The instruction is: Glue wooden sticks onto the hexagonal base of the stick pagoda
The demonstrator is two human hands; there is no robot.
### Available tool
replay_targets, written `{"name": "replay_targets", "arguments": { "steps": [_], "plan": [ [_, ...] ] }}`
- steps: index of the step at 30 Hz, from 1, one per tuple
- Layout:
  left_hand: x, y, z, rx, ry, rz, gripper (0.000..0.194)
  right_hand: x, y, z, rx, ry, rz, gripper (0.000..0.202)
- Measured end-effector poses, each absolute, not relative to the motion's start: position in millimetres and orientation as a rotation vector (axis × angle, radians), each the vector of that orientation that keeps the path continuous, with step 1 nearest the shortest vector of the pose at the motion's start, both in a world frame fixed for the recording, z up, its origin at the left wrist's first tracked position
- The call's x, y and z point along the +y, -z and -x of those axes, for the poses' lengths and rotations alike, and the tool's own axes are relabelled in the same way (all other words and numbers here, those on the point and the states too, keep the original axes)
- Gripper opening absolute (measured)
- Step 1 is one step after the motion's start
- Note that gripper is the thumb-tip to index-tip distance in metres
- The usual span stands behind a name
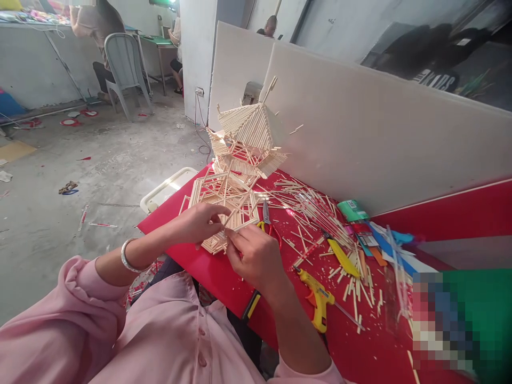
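Note:
A pale stick structure (pixel 224 200) with an open lattice stands at the near left part of the red table (pixel 340 341). Behind it rises a tiered stick model with a pointed roof (pixel 250 125). My left hand (pixel 204 224), with a bracelet on the wrist, touches the lattice's near side, its fingers curled round part of it. Close beside it my right hand (pixel 254 253) has thumb and index finger pinched at the near edge; what lies between the fingertips is too small to tell. Scissors (pixel 266 216) lie just beyond my right hand.
Loose sticks (pixel 316 208) spread over the table. On the right are a yellow glue gun (pixel 318 298), a yellow cutter (pixel 343 257) and green tape (pixel 352 210). A white board (pixel 360 138) borders the back. People sit at far tables.

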State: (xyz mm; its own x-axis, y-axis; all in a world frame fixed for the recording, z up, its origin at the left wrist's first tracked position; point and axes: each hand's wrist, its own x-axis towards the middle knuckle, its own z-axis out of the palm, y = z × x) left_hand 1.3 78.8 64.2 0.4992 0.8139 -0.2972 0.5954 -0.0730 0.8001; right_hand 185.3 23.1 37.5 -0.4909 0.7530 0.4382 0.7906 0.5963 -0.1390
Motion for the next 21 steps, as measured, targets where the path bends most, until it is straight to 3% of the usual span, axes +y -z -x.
{"name": "replay_targets", "arguments": {
  "steps": [21],
  "plan": [
    [77.4,-70.2,-4.7,1.248,-0.266,-1.817,0.039,22.0,-33.3,-187.9,-2.34,0.129,1.181,0.019]
  ]
}}
